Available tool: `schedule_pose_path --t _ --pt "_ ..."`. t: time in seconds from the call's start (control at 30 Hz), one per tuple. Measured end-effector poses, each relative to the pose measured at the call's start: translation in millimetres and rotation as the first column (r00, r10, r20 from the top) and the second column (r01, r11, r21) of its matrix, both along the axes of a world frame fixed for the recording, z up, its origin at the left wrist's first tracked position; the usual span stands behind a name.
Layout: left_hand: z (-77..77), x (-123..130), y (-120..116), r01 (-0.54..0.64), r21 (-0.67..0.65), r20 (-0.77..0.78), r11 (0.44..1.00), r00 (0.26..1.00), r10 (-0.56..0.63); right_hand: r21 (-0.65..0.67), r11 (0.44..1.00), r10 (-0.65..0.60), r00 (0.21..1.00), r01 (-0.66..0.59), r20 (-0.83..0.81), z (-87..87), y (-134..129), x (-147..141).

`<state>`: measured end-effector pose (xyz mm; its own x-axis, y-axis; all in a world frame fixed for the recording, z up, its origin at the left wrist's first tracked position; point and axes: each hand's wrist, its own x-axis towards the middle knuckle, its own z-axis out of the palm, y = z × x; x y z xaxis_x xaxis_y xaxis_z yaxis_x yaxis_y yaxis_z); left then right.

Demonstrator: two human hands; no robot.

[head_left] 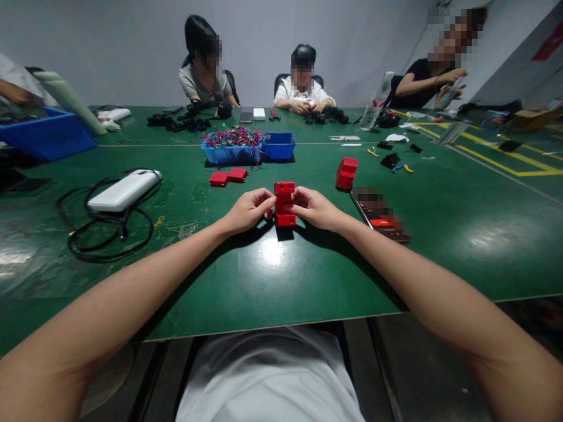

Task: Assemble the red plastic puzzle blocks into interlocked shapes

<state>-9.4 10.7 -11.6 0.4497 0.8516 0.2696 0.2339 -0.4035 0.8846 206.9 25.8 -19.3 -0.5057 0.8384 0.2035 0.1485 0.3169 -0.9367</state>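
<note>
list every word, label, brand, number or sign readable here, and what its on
Readable text: none.
Phone: screen pixelated, illegible.
Red wall patch: any marks too blurred to read.
Clear bottle: any label too blurred to read.
White device: no legible marking.
Red stack nearest the camera: no legible marking.

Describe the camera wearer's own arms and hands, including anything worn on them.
The left hand and right hand are ungloved. The left arm and right arm are bare as far as they show, with no sleeves, watch, bracelet, cables or markings to be seen. Any ring would be too small to make out. A plain whitish garment covers the body.
</note>
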Motion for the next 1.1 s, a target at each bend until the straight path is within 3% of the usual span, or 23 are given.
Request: schedule_pose_path --t 0.23,0.5,0.83,1.0,1.1 --pt "-1.5 1 -1 0.029 0.022 0.044 0.999 0.999 -0.030 -0.027 0.999 0.016 0.999 -0.017 -0.041 1.9 -2 -2" --pt "-9.7 0 2 0.025 0.055 0.045 0.998 0.999 -0.028 0.154 0.983 -0.105 0.994 0.101 0.017 6.4 -4 -2" --pt "-11.4 -1 4 0.030 0.115 0.004 0.993 1.000 -0.030 0.169 0.984 -0.067 0.996 0.057 0.050 6.1 -2 0" --pt "-8.9 -1 0 -0.018 0.248 -0.077 0.969 0.996 0.039 0.205 0.978 0.009 0.998 -0.022 0.062 1.5 0 -1" --pt "-6.7 -1 -5 -0.041 0.412 -0.129 0.910 0.986 0.103 0.246 0.969 0.014 0.997 -0.034 0.082 2.1 -1 -2"
